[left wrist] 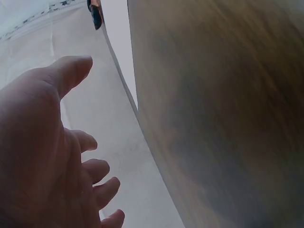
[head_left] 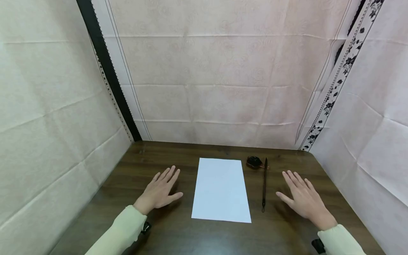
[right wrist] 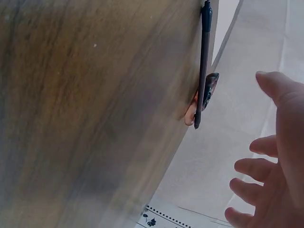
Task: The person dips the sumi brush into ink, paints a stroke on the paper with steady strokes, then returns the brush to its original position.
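A blank white sheet of paper [head_left: 221, 191] lies on the dark wooden table between the two hands. My left hand [head_left: 162, 190] is left of the sheet, fingers straight and thumb spread, holding nothing. Right of the paper lies a dark writing brush [head_left: 264, 186], a small loop at its near end. Its far end rests on the edge of a small black dish [head_left: 254, 162] with a brown handle. My right hand [head_left: 302, 198], also empty with fingers extended, is right of the brush. The right wrist view shows the brush [right wrist: 203, 61] leaning across the dish [right wrist: 210, 88].
Pale cloth hangs behind the table [head_left: 159, 150] and along both sides. A black strip [head_left: 109, 71] runs down the left corner, and a floral border [head_left: 338, 81] down the right one. Dark bands [head_left: 146, 227] circle both wrists over light green sleeves.
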Demonstrator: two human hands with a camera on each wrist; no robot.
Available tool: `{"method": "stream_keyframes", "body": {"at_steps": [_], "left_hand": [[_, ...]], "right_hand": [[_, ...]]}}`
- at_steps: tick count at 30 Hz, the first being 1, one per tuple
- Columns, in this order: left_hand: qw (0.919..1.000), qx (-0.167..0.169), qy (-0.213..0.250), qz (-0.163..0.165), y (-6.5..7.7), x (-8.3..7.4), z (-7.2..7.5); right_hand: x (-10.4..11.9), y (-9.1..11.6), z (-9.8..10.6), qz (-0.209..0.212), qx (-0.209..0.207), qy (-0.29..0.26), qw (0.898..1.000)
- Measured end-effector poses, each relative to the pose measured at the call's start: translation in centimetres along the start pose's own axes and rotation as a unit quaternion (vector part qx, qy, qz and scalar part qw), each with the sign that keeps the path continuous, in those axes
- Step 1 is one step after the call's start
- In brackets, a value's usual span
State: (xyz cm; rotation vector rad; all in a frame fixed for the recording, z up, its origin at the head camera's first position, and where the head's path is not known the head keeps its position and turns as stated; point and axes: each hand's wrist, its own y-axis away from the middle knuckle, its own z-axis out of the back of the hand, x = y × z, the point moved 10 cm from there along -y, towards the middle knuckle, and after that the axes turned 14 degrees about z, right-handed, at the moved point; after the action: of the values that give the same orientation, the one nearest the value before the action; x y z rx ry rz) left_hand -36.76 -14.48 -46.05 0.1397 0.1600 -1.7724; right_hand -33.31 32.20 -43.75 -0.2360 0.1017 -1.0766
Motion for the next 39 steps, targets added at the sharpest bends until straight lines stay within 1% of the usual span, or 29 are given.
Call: {"method": "stream_keyframes", "body": {"at_steps": [4,6,7,9,12,13,14,16,21,24,27,32,34,39], "left_hand": [[0.9997,0.017,-0.001,-0.016,-0.2,-1.2,-0.4],[0.9994,0.029,-0.003,-0.019,-0.2,-1.7,-0.7],[0.9992,0.034,-0.006,-0.020,-0.2,-2.0,-0.8],[0.9988,0.042,-0.008,-0.025,-0.3,-2.5,-1.1],[0.9980,0.052,-0.011,-0.033,-0.3,-3.4,-1.6],[0.9977,0.055,-0.011,-0.037,-0.3,-3.7,-1.8],[0.9974,0.058,-0.011,-0.040,-0.4,-3.9,-2.0],[0.9969,0.063,-0.010,-0.046,-0.5,-4.4,-2.3],[0.9956,0.078,-0.006,-0.052,-1.1,-5.4,-3.2],[0.9946,0.089,-0.006,-0.053,-1.3,-5.8,-3.8],[0.9938,0.097,-0.009,-0.052,-1.4,-6.1,-4.2],[0.9925,0.108,-0.004,-0.058,-1.6,-6.7,-4.9],[0.9922,0.110,-0.001,-0.059,-1.8,-6.9,-5.1],[0.9917,0.116,-0.003,-0.055,-2.0,-7.0,-5.9]], "right_hand": [[0.4,-0.5,0.4,0.027,-0.012,0.020,0.999],[0.8,-0.8,0.8,0.052,-0.026,0.037,0.998],[1.1,-1.0,1.0,0.070,-0.040,0.044,0.996],[1.8,-1.3,1.7,0.115,-0.080,0.058,0.988],[2.9,-1.6,2.5,0.178,-0.136,0.072,0.972],[3.2,-1.7,2.7,0.192,-0.147,0.074,0.967],[3.3,-1.8,2.7,0.201,-0.151,0.073,0.965],[3.5,-2.3,2.7,0.204,-0.144,0.069,0.966],[3.2,-3.5,2.3,0.184,-0.100,0.058,0.976],[3.2,-4.2,2.0,0.184,-0.083,0.061,0.978],[3.5,-4.8,1.6,0.205,-0.082,0.070,0.973],[4.2,-5.5,0.6,0.255,-0.091,0.099,0.958],[4.3,-5.8,0.2,0.266,-0.089,0.112,0.953],[4.4,-6.6,-1.2,0.280,-0.068,0.137,0.948]]}}
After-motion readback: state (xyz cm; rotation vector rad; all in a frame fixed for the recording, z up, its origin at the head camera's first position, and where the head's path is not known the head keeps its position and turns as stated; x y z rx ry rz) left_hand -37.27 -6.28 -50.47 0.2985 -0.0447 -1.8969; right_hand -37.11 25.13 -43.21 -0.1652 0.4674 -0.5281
